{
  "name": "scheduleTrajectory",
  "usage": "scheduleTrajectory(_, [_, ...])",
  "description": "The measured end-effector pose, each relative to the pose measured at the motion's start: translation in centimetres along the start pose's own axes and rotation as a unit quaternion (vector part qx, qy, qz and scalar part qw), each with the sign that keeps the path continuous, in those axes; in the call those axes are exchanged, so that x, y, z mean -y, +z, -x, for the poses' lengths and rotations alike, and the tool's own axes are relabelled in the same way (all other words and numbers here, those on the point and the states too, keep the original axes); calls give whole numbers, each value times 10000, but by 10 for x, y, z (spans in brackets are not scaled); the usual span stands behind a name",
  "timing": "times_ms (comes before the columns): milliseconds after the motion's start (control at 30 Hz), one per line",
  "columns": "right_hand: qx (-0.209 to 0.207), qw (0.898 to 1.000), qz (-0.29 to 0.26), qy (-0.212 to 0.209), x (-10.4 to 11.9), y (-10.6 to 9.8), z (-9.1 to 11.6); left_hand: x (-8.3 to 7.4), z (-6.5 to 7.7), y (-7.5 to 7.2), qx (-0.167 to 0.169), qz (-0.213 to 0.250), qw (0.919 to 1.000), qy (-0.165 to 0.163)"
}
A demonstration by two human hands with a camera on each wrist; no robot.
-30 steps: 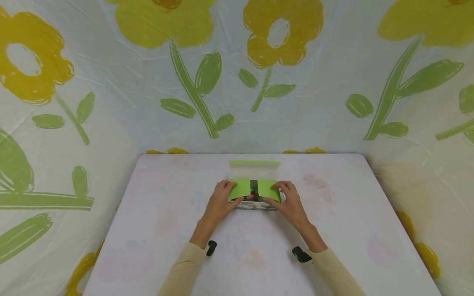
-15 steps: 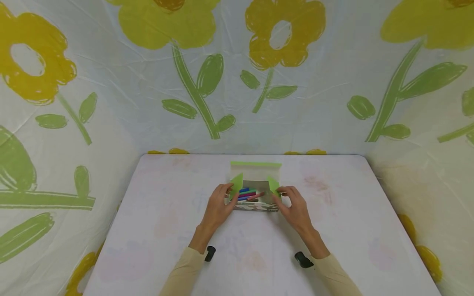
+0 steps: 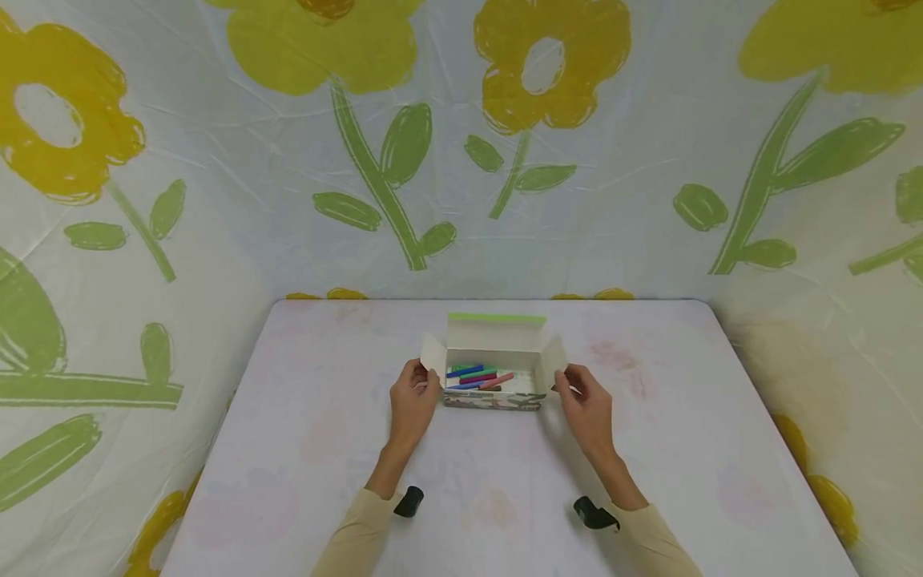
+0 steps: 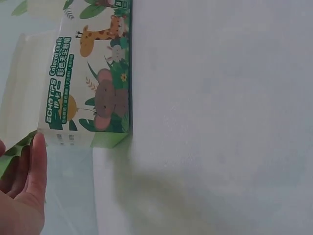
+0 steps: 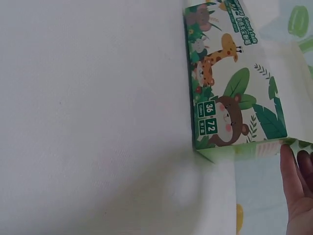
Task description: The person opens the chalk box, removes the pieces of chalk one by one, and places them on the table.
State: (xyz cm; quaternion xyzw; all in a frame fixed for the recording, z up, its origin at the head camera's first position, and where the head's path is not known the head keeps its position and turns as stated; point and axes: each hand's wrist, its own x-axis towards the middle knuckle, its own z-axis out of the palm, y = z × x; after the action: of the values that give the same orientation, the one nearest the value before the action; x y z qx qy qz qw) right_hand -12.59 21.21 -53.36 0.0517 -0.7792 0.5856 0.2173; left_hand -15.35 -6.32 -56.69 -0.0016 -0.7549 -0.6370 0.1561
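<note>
A chalk box [image 3: 493, 401] with cartoon animals on its front stands on the table, its lid [image 3: 496, 334] raised at the back. Inside lie several coloured sticks [image 3: 472, 383], mostly toward the left; their exact kind is too small to tell. My left hand [image 3: 413, 407] pinches the left side flap [image 3: 434, 353], which leans outward. On the other side, my right hand [image 3: 590, 410] pinches the right side flap [image 3: 554, 355] between thumb and fingers. "Colored Chalk" is printed on the box front [image 4: 93, 73] in the left wrist view.
The box is toward the back of a pale table [image 3: 324, 449]. Behind and beside the table hangs a flower-printed cloth [image 3: 613, 200]. A dark device [image 3: 409, 502] is at the left wrist, another dark device [image 3: 594, 513] at the right.
Both side flaps have swung from folded inward to spread outward, baring the sticks. My hands have moved apart with the flaps, the left hand leftward and the right hand rightward.
</note>
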Motion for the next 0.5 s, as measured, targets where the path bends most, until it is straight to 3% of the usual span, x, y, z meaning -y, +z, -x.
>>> scheduleTrajectory(133, [-8, 9963, -666, 534, -5, 0, -1, -1, -3, -2, -100, 515, 9968, -601])
scheduleTrajectory(267, [14, 9860, -1363, 964, -19, 3, -2, 0, -7, -6, -207, 995, 9895, -1026])
scheduleTrajectory(500, [-11, 9752, -1681, 1437, -37, 10, -3, 5, -5, -15, -427, 1539, 9776, -1372])
